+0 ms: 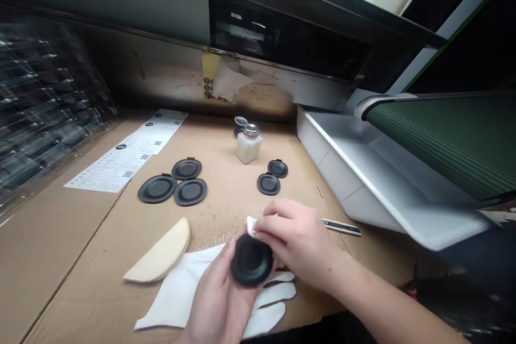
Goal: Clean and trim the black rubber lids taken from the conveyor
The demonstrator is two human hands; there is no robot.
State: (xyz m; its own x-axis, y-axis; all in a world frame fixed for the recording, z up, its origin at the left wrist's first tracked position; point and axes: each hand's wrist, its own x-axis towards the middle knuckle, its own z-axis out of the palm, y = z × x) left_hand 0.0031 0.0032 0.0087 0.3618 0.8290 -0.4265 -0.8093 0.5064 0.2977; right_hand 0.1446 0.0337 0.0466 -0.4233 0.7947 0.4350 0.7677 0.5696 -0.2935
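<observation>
My left hand [220, 301] holds a round black rubber-like disc [252, 260] up at the bottom centre of the view. My right hand [294, 239] pinches a small white wipe [251, 226] against the disc's upper rim. Under my left hand lies a white cloth glove [189, 290], flat on the cardboard [80, 236]. A cream half-round pad [161, 252] rests beside the glove. Farther up, several similar black discs [157, 188] lie in two groups on the cardboard, out of reach of my fingers.
A white bottle with a metal top [249, 145] stands behind the discs, next to a small open tin [241, 126]. Printed sheets with QR codes [124, 158] lie at the left, beyond them stacked clear trays [44, 97]. A white tray [363, 177] and green belt [439, 140] are at the right.
</observation>
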